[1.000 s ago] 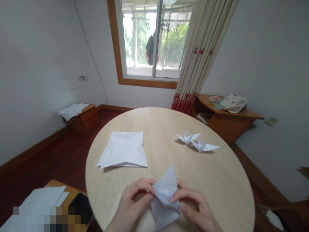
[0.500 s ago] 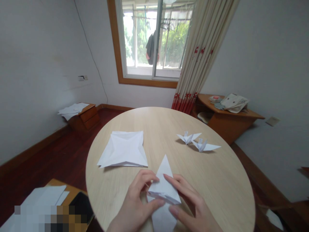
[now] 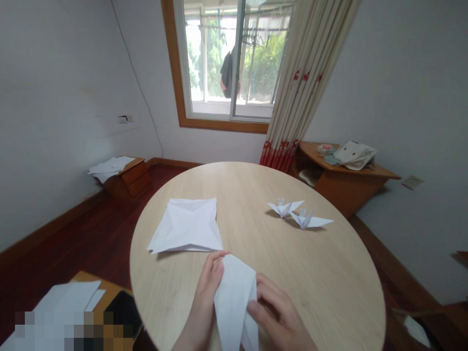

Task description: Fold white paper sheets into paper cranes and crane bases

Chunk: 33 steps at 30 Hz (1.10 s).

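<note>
As We Pinch a Folded Sheet (image 3: 232, 295), Two Paper Cranes (image 3: 304, 220) Stand Beyond

While we sit at the near edge of a round, pale wooden tabletop (image 3: 241, 185), we hold the folded white sheet upright between us and the table's middle. Our left hand (image 3: 207, 287) pinches its upper left edge, thumb on the near face and fingers behind. Our right hand (image 3: 276, 304) grips the right-hand flap between thumb and curled fingers; the flap opens away from the main face toward the bottom. Whether the sheet touches the wood, we cannot tell.

Just beyond our left fingertips lies a stack of white paper (image 3: 188, 224), its top piece creased and slightly raised. Well apart, to the right, the two cranes stand close together, wings spread and overlapping in our view.

Against the right wall, a corner cabinet (image 3: 338, 192) bears a pale, flat bundle (image 3: 354, 155); its dark marks are too small for us to read as print or pattern. Pixelated squares hide part of the loose papers (image 3: 64, 300) at lower left.
</note>
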Motion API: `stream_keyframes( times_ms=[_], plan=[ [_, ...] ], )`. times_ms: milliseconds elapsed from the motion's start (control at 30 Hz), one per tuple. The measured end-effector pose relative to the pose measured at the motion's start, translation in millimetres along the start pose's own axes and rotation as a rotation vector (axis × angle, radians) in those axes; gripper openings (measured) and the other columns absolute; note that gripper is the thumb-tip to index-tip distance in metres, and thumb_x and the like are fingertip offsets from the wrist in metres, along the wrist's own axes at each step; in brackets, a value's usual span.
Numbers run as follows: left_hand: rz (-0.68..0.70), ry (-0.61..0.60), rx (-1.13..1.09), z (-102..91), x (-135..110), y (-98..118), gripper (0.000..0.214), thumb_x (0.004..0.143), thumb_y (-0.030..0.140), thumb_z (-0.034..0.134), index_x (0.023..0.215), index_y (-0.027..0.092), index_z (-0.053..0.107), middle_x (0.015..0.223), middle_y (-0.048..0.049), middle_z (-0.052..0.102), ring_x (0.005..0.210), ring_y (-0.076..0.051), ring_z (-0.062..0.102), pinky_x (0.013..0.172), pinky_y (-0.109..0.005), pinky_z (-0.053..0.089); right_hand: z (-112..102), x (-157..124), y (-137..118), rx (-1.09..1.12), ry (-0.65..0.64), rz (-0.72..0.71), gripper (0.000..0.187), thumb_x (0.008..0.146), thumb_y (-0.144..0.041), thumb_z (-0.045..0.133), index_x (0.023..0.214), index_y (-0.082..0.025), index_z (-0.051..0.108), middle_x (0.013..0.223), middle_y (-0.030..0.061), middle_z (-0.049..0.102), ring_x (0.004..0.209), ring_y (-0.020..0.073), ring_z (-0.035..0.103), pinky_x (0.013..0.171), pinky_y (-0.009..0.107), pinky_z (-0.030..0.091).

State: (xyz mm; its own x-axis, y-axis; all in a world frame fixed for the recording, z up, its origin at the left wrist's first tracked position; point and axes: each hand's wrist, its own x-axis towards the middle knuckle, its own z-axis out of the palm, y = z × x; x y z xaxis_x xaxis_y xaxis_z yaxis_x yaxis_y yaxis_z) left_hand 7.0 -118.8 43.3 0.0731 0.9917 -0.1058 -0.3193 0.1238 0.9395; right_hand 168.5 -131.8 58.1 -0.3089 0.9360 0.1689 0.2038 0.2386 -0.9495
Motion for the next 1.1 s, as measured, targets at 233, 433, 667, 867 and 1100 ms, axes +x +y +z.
stream_keyframes(
  times_ms=[233,433,667,867,1100],
  plan=[
    [0.215,-0.214,0.248,-13.3,-4,-10,0.07,0.067,0.047,0.078,0.129,0.022,0.056,0.142,-0.0141,0.045,0.122,-0.036,0.05,0.092,-0.044,0.05,7,-3,10,0.092,0.2,0.137,0.037,0.089,-0.048,0.052,0.067,-0.018,0.057,0.074,0.0034,0.057,0.073,0.0189,0.057,0.067,0.027,0.048],
    [0.586,0.077,0.63,-12.3,4,-20,0.025,0.083,0.012,0.054,0.09,0.023,0.075,0.122,-0.0079,0.065,0.115,-0.026,0.06,0.099,-0.042,0.048,12,-5,31,-0.415,0.364,-0.038,0.016,0.088,-0.034,0.054,0.093,-0.02,0.059,0.089,0.0069,0.065,0.08,0.0215,0.063,0.071,0.031,0.053],
    [0.786,0.134,0.86,-11.0,1,-35,0.043,0.078,0.004,0.053,0.108,0.027,0.071,0.108,-0.003,0.073,0.104,-0.024,0.068,0.09,-0.033,0.055,24,-1,42,-0.993,0.416,-0.438,0.048,0.09,-0.017,0.041,0.138,-0.012,0.043,0.112,0.0176,0.068,0.092,0.0284,0.067,0.075,0.04,0.054],
    [0.357,0.093,0.641,-3.3,5,-18,0.014,0.084,0.028,0.064,0.09,0.024,0.075,0.094,-0.0035,0.076,0.087,-0.024,0.071,0.081,-0.033,0.056,-1,3,22,-1.118,0.215,-0.528,0.036,0.098,-0.021,0.036,0.126,-0.009,0.056,0.105,0.0177,0.073,0.084,0.0244,0.072,0.067,0.032,0.056],
    [0.088,0.02,0.582,3.6,11,-11,0.018,0.072,0.017,0.065,0.089,0.014,0.066,0.087,-0.0092,0.073,0.082,-0.028,0.068,0.075,-0.036,0.054,-38,15,-1,-1.415,-0.025,-0.673,0.028,0.09,-0.001,0.038,0.085,-0.015,0.062,0.064,0.0063,0.069,0.049,0.0191,0.063,0.049,0.029,0.04]
  ],
)
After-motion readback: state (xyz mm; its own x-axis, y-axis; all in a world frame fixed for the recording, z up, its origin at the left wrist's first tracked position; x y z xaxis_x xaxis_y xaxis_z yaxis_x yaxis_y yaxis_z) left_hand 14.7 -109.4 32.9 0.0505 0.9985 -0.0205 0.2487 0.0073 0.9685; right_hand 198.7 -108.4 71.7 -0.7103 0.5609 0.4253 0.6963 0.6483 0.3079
